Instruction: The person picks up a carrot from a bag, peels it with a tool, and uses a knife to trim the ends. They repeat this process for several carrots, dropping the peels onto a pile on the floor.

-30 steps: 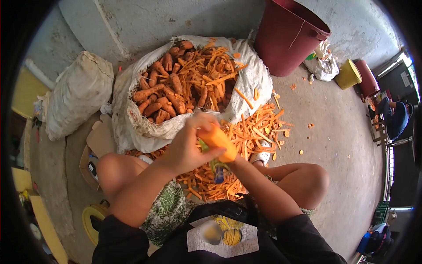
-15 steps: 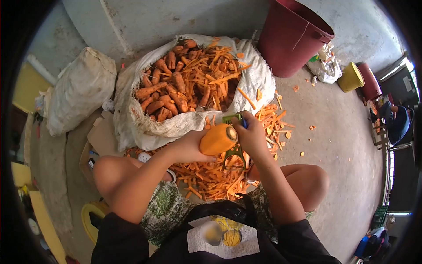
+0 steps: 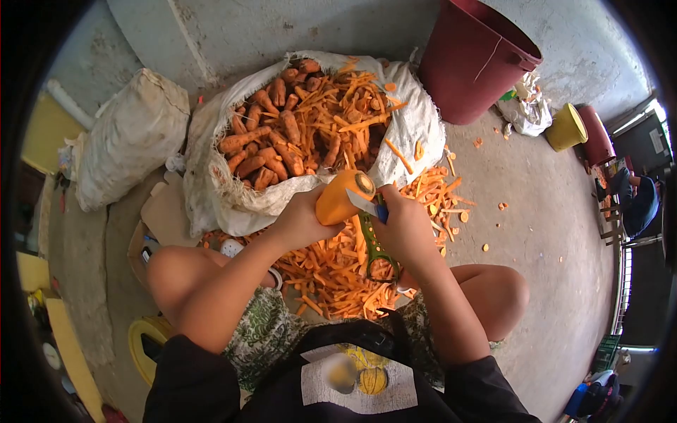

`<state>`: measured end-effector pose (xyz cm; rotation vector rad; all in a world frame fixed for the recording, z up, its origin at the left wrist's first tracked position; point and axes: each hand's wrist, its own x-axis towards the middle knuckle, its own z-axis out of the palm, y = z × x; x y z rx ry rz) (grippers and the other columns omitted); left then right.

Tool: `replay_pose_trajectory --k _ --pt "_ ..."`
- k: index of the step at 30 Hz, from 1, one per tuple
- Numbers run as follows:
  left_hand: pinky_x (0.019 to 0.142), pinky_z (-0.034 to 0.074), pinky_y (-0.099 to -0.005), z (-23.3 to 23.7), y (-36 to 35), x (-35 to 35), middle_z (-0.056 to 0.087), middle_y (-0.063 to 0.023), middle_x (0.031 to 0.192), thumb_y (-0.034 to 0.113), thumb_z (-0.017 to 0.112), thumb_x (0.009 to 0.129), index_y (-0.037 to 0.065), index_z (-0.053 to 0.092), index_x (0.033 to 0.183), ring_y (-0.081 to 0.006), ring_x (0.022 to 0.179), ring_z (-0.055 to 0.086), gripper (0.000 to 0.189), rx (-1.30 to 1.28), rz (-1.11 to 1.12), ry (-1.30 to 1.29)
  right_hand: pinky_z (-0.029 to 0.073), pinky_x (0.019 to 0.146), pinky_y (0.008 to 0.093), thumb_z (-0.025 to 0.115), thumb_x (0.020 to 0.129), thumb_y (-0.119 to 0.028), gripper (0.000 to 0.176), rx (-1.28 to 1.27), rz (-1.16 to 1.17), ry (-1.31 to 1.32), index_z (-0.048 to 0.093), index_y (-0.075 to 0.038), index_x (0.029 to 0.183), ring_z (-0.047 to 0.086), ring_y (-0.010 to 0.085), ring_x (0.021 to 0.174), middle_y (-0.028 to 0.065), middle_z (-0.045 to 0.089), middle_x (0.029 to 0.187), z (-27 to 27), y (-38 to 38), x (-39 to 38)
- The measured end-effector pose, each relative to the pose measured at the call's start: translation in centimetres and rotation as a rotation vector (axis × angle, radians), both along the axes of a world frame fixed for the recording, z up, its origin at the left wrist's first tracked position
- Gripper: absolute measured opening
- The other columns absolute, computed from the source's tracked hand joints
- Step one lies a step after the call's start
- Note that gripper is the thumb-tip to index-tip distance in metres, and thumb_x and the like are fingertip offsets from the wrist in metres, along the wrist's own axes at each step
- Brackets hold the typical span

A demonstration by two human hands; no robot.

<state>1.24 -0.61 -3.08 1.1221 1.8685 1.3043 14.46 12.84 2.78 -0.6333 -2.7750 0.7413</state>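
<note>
My left hand (image 3: 302, 220) is wrapped round the lower part of a thick peeled carrot (image 3: 334, 201), its stem end facing up and right. In my right hand (image 3: 409, 227) are a small knife (image 3: 361, 203) with a blue handle and a green peeler (image 3: 371, 243), which hangs down below the fingers. The knife's blade lies against the carrot just below its dark stem end. Beneath both hands, a heap of orange peelings (image 3: 331, 275) covers the floor between my legs. Beyond them, an open white sack (image 3: 247, 215) holds unpeeled carrots (image 3: 289, 127) and more peelings.
A full, closed sack (image 3: 134, 141) leans at the left wall. The tall dark red bin (image 3: 469, 67) stands behind on the right, near a yellow bucket (image 3: 566, 127). Beside my left knee lies an opened cardboard box (image 3: 166, 211). Another person (image 3: 640, 204) sits at far right.
The knife blade has come into view and now touches the carrot near its stem end. Both hands have shifted slightly, and the peeler has swung lower beneath my right hand.
</note>
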Motion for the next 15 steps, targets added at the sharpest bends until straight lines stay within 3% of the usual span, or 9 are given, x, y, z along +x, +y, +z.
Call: replay_pose_trajectory --k 7,15 --pt "0.076 0.045 -0.0312 1.5 -0.4 0.2 0.062 -0.0128 0.091 0.015 0.07 0.064 0.003 0.051 0.109 -0.0226 0.086 0.061 0.051 -0.107 -0.197 -0.031 0.046 0.056 0.0426 0.064 0.065 -0.013 0.025 -0.016 0.024 -0.019 0.049 -0.003 0.084 0.057 0.0354 0.061 0.0175 0.057 0.063 -0.2 0.3 0.4" --pt "0.071 0.046 -0.032 1.6 -0.5 0.6 0.062 -0.014 0.086 0.017 0.069 0.063 0.002 0.051 0.107 -0.0243 0.079 0.062 0.05 -0.14 -0.165 0.02 0.045 0.062 0.0428 0.062 0.064 -0.009 0.029 -0.165 -0.005 -0.037 0.052 -0.003 0.09 0.057 0.0363 0.07 0.02 0.058 0.07 -2.1 1.1 0.0"
